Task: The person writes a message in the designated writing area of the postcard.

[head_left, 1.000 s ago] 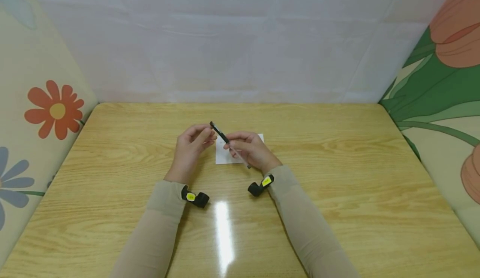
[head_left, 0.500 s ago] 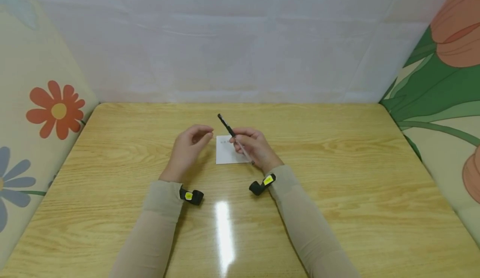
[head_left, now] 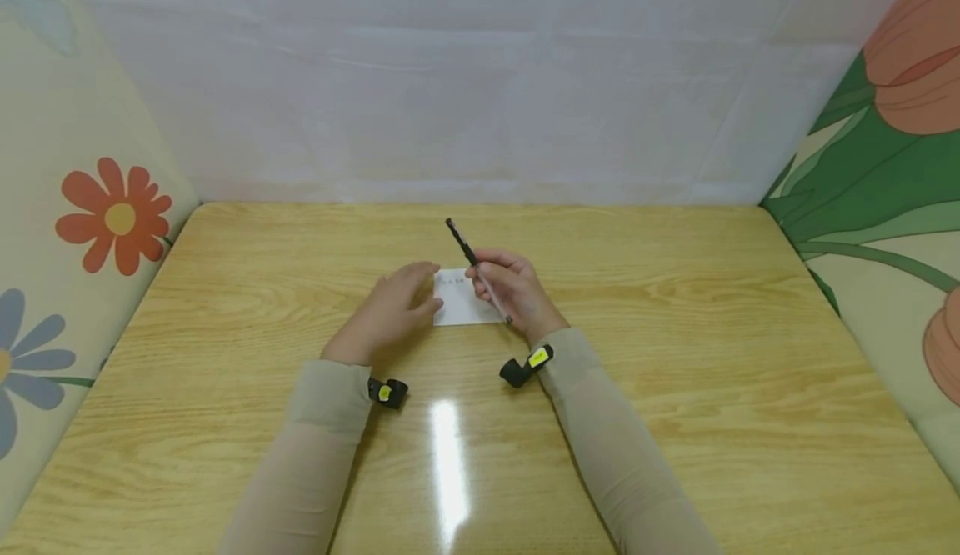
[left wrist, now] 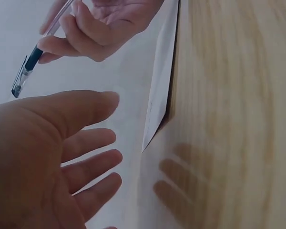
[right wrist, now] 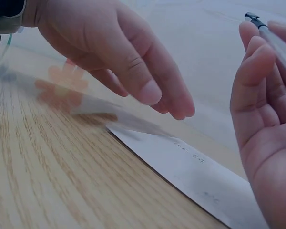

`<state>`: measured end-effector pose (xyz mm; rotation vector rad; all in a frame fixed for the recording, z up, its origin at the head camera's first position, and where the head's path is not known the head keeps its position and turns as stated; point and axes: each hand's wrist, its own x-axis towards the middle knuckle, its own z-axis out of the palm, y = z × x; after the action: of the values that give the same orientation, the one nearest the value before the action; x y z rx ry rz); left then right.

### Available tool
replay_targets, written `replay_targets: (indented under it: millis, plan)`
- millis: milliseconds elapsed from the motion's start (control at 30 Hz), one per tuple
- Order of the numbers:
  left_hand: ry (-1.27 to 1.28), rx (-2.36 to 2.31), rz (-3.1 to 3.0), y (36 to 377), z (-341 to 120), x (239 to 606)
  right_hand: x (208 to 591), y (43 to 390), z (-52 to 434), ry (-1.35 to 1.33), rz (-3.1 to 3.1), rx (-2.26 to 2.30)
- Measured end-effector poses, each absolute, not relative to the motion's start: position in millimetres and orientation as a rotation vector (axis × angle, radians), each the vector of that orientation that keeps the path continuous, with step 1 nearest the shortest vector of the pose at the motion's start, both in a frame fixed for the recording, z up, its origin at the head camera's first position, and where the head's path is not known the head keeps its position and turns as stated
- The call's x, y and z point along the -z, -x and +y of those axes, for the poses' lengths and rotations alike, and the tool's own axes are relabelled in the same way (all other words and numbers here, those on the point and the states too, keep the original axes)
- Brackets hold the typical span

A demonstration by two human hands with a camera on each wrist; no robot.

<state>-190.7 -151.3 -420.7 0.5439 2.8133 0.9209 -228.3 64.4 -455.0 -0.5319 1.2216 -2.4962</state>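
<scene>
White paper [head_left: 461,309] on the tabletop [head_left: 675,347] — right hand [head_left: 513,288] pinches a pen [head_left: 477,270], left hand [head_left: 390,309] flat-fingered, seemingly just above its edge.

Tilted black pen [head_left: 476,268] above white paper [head_left: 459,307]

I could read nothing in these views. The white slip of paper [head_left: 461,305] at the middle of the surface [head_left: 675,355] carried a short line of small dark marks near its far edge, visible from the right wrist as a few specks [right wrist: 188,149], but they were too small and blurred for me to make out. The yellow tags on the two wrist bands [head_left: 385,392] showed a dark mark each, also too small to read.
</scene>
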Motion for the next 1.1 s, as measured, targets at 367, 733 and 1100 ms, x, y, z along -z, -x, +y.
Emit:
replay_targets:
  millis: [367, 733, 1100]
  plan:
    - [-0.445, -0.702, 2.770, 182.2, -149.0, 418.2, 456.6, 232.1, 67.2, 0.508, 1.237, 2.554]
    - [-0.475, -0.759, 2.774, 183.5, -154.5, 417.4, 457.8, 241.7, 82.7, 0.386, 1.432, 2.635]
    - [-0.553, -0.815, 2.776, 185.2, -155.9, 418.2, 462.7, 254.0, 104.3, 0.348, 1.639, 2.759]
